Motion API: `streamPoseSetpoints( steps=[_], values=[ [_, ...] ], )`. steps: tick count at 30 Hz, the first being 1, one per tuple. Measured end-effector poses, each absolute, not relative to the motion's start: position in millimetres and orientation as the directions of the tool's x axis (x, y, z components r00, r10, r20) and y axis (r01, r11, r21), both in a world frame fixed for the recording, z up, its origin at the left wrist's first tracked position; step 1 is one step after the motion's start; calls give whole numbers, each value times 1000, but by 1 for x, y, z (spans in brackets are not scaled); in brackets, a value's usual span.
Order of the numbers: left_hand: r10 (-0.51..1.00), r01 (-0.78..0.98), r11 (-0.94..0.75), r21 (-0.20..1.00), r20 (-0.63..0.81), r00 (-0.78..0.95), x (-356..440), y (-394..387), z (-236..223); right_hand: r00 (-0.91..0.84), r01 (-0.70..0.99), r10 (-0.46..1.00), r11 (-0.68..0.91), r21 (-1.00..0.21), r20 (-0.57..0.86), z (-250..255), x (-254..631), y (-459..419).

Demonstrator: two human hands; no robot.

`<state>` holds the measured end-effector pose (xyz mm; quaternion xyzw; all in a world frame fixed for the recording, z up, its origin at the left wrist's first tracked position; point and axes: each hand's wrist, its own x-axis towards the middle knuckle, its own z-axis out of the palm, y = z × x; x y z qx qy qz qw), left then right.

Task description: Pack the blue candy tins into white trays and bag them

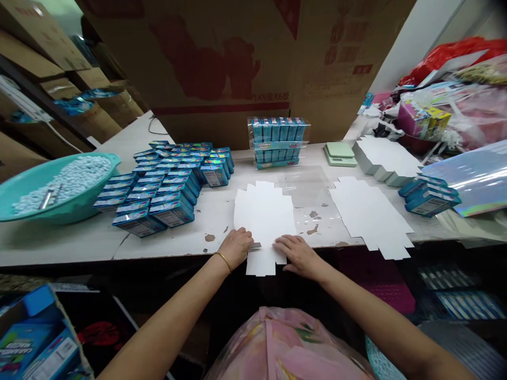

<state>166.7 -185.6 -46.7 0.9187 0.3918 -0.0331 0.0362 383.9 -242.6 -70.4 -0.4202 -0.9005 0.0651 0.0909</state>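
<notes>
A flat white cardboard box blank lies at the near edge of the white table, its lower flap hanging over the edge. My left hand is curled at the blank's lower left edge, fingers pressed on a fold. My right hand lies flat on the blank's lower right flap, fingers stretched toward the left hand. A gold bangle sits on my left wrist.
Stacked small blue boxes fill the table's left. A teal basin of pale candies stands far left. A clear pack of blue boxes, a green scale, more white blanks and further blue boxes lie right.
</notes>
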Motion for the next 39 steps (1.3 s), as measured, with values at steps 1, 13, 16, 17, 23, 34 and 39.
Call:
streamPoseSetpoints(
  steps=[1,13,16,17,23,34,39],
  values=[
    [714,719,-693,47,-88,694,165,-185,-48,-641,735,760,648,-199,106,-72,393,-239],
    [765,769,-638,41,-81,639,186,-192,-49,-736,677,671,731,93,90,-43,361,-195],
    [781,785,-619,34,-80,619,194,-194,-50,-768,639,636,754,153,75,-51,352,-195],
    [786,789,-613,34,-77,614,196,-194,-50,-765,643,638,750,159,85,-53,351,-196],
    [830,834,-552,25,-80,552,202,-194,-49,-753,658,650,740,143,103,-53,357,-205],
    [800,815,-554,168,-162,577,201,-180,-36,-549,667,679,707,-234,488,-76,374,-224],
    [718,756,-467,458,-303,627,189,-160,-21,-234,601,790,576,-554,567,-85,355,-214]
  ],
)
